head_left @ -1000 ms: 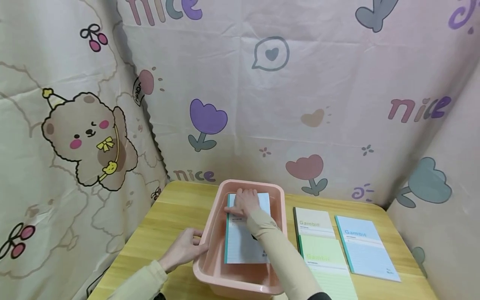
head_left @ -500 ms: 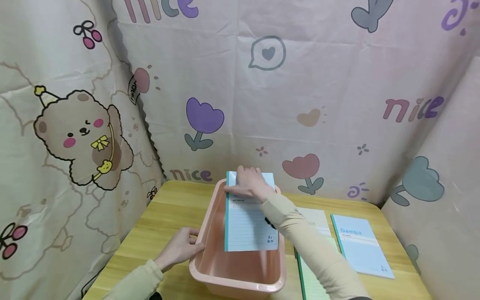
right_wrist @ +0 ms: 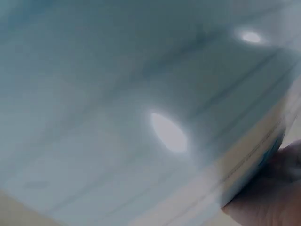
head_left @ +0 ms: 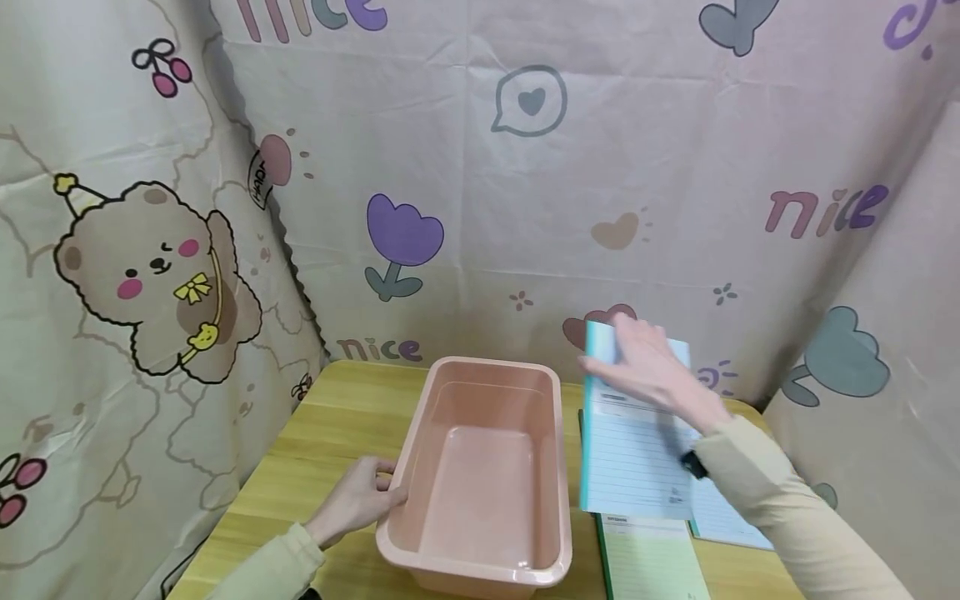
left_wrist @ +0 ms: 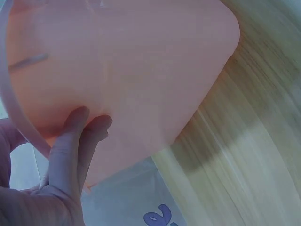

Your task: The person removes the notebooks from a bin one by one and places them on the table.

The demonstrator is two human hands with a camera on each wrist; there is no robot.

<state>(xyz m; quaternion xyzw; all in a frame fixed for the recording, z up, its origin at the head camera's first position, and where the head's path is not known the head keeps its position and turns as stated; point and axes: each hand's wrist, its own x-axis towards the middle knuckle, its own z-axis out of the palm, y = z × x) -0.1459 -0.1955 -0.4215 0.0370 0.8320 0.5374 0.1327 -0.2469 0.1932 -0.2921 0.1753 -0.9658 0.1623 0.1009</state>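
Observation:
A light blue notebook [head_left: 633,454] with a teal spine hangs in my right hand [head_left: 656,371], thumb at its left edge and fingers at the top. It is held above the other notebooks, covering part of them. In the right wrist view the notebook's lined cover [right_wrist: 117,127] fills most of the picture. My left hand [head_left: 362,496] grips the left rim of a pink plastic basin [head_left: 562,467]. In the left wrist view, fingers [left_wrist: 68,146] of that hand lie against the basin's outer wall; the thumb is mostly out of sight. Nothing lies in the basin.
A green notebook [head_left: 652,554] lies right of the basin on the wooden table [head_left: 322,442]. Another blue notebook [head_left: 723,517] beside it is partly covered by the held one and the right arm. A patterned curtain [head_left: 465,183] hangs behind and at both sides.
My right hand has lifted the blue notebook out of the basin and carried it right, over the notebooks on the table. The left hand has stayed at the basin's rim.

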